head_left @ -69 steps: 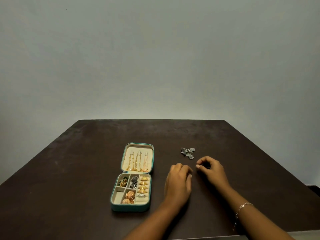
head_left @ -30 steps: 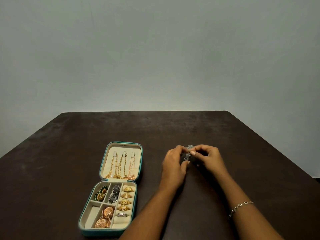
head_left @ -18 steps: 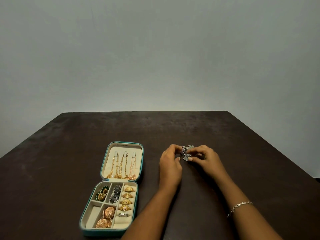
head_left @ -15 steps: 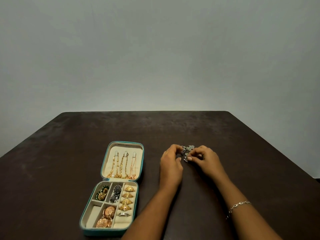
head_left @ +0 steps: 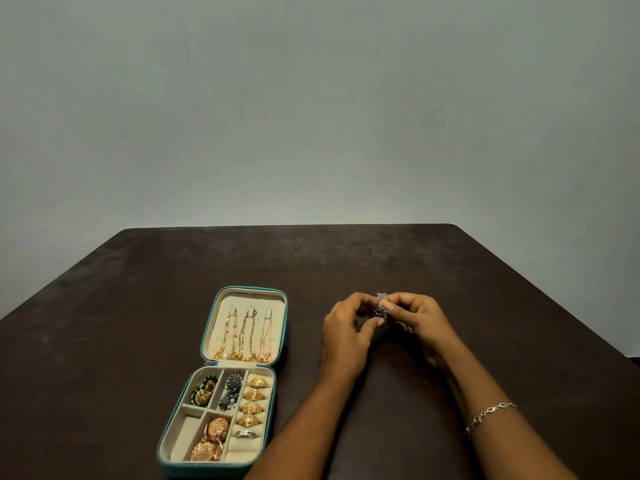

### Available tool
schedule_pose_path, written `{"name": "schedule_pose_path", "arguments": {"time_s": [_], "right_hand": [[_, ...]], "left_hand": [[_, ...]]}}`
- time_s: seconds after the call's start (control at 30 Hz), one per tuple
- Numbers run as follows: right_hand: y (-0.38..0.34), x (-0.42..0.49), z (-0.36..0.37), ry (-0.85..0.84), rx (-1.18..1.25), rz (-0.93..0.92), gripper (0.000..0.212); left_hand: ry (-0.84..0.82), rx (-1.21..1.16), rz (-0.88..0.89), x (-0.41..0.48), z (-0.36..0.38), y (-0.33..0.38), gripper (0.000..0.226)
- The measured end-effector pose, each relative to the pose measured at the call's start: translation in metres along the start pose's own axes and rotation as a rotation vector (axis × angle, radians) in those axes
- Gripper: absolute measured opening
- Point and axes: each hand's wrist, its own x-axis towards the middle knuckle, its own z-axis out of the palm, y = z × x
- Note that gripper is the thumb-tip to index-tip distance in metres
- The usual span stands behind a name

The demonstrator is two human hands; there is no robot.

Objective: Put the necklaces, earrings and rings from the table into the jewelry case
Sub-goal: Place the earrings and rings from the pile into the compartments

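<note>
Looks nearly done, with necklaces [head_left: 247, 336] hung in the open jewelry case [head_left: 183, 436] lid, rings [head_left: 254, 401] and earrings [head_left: 214, 439] slotted below, leaving only the dark silver earrings [head_left: 380, 311], pinched between curled fingers [head_left: 403, 301] of left hand [head_left: 346, 337] and right hand [head_left: 420, 320] over the worktop [head_left: 381, 265], right of the case.

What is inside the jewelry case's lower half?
The jewelry case holds green-gold earrings, dark silver earrings, round gold earrings, four gold rings and a silver ring. One compartment shows only lining. Anything beneath the pieces is hidden.
</note>
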Motion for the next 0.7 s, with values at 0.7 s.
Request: {"name": "schedule_pose_path", "arguments": {"time_s": [0.7], "right_hand": [[0.0006,-0.0008,0.0018,0.001,0.055,-0.047,0.016]], "left_hand": [[0.058,-0.281,-0.135,-0.0024,-0.0058,0.0072,0.027]]}}
